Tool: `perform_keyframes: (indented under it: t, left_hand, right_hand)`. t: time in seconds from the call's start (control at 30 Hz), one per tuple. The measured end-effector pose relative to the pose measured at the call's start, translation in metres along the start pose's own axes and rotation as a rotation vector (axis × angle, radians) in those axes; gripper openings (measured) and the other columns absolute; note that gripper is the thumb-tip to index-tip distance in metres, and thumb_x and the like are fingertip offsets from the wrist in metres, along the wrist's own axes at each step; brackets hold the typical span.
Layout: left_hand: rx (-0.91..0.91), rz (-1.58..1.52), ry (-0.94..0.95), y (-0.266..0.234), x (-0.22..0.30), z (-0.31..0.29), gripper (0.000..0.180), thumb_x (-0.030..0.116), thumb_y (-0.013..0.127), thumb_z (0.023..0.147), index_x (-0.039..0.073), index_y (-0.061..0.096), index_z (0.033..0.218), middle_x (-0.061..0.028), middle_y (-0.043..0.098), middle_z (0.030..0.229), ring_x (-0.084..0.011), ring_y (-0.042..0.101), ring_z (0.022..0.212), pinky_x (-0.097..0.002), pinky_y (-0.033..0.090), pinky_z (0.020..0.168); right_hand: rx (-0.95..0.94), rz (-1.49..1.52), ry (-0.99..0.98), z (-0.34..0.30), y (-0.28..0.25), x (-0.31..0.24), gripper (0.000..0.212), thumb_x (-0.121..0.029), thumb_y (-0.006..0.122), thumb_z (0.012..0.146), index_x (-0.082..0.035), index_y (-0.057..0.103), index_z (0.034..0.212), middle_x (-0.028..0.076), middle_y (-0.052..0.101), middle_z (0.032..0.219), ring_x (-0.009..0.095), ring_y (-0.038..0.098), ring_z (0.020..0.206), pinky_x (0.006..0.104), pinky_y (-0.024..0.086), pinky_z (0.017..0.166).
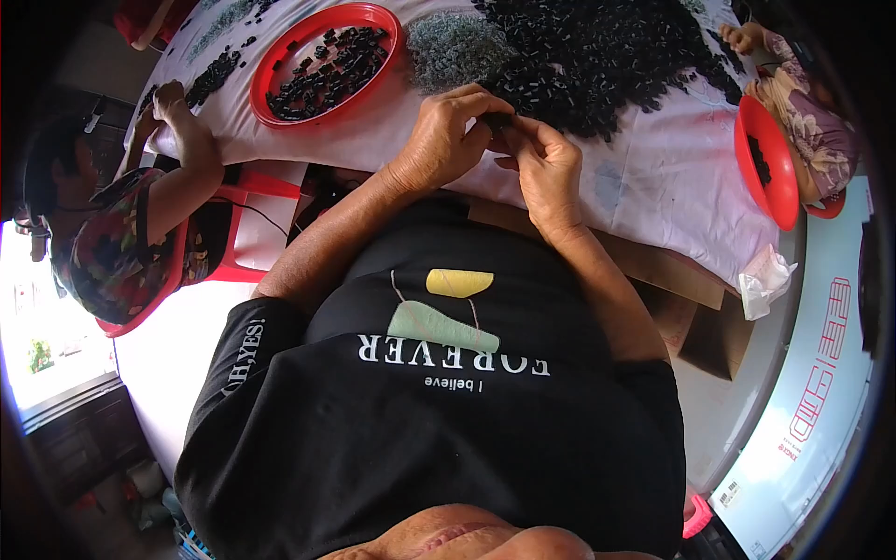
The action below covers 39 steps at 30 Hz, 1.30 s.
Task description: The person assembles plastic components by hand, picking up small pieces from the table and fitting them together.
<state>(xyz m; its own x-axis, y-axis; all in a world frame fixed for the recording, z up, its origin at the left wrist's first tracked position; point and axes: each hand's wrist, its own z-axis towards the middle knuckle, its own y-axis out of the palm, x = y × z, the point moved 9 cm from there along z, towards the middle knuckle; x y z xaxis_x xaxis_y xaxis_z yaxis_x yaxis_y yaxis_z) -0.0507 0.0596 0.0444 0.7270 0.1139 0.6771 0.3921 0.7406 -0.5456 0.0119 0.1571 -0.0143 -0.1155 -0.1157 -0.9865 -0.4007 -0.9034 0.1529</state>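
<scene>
My left hand (452,136) and my right hand (547,170) meet over the near edge of the cloth-covered table. Their fingertips pinch a small black piece (498,120) between them; its exact kind is too small to make out. Just beyond my hands spreads a large heap of small black plastic pieces (616,61). Beside it, to the left, lies a pile of small silvery-grey parts (455,51). A round red basin (396,47) stands farther left, with many black pieces lying loose in it.
At the left sits a person (107,219) with hands near a smaller black pile (213,77). Another person's patterned sleeve (817,121) shows at the right, beside a red basin (782,201). A white plastic packet (767,282) hangs by the table's corner; cardboard boxes (658,313) are underneath.
</scene>
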Motion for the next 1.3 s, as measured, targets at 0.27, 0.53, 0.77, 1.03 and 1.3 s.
perform_keyframes:
  t: [0.27,0.53,0.77,1.03,1.3]
  left_hand:
    - [-0.006,0.075,0.014,-0.001,0.001,0.0,0.033,-0.009,0.051,0.069,0.0,0.066,0.097,-0.0125,0.064,0.093,-0.0265,0.066,0.086,-0.0319,0.053,0.075]
    - [-0.045,0.071,0.077,0.0,0.008,0.001,0.034,-0.006,0.052,0.067,0.0,0.065,0.098,-0.013,0.064,0.091,-0.0283,0.065,0.083,-0.0342,0.053,0.073]
    - [-0.046,0.082,0.104,0.004,0.011,0.0,0.037,-0.003,0.062,0.063,0.0,0.065,0.1,-0.0123,0.063,0.09,-0.0287,0.064,0.081,-0.0348,0.054,0.07]
    - [0.002,0.166,0.156,0.005,0.014,-0.002,0.037,-0.004,0.067,0.065,0.003,0.066,0.101,-0.0094,0.063,0.091,-0.0248,0.065,0.081,-0.0317,0.054,0.069]
    - [-0.031,0.135,0.169,0.005,0.012,-0.001,0.037,-0.003,0.065,0.061,0.002,0.064,0.098,-0.0109,0.061,0.087,-0.0281,0.062,0.081,-0.0347,0.053,0.071]
  right_hand:
    - [0.006,0.135,0.073,0.001,0.0,0.005,0.017,-0.005,0.053,0.093,0.003,0.06,0.106,0.009,0.066,0.093,0.017,0.068,0.083,0.0268,0.056,0.067]
    - [0.042,0.158,0.111,0.003,-0.004,0.01,0.016,-0.008,0.054,0.093,0.002,0.062,0.102,0.009,0.067,0.091,0.016,0.068,0.081,0.0253,0.055,0.065]
    - [0.084,0.168,0.135,0.002,-0.008,0.011,0.015,-0.011,0.056,0.093,0.0,0.064,0.097,0.006,0.069,0.088,0.012,0.066,0.076,0.0222,0.052,0.065]
    - [0.078,0.17,0.135,0.003,-0.01,0.013,0.015,-0.01,0.057,0.092,0.0,0.065,0.098,0.006,0.069,0.088,0.011,0.065,0.076,0.0232,0.052,0.066]
    - [0.064,0.189,0.132,0.003,-0.01,0.014,0.014,-0.008,0.058,0.091,0.0,0.066,0.099,0.006,0.068,0.089,0.011,0.065,0.077,0.0229,0.052,0.067]
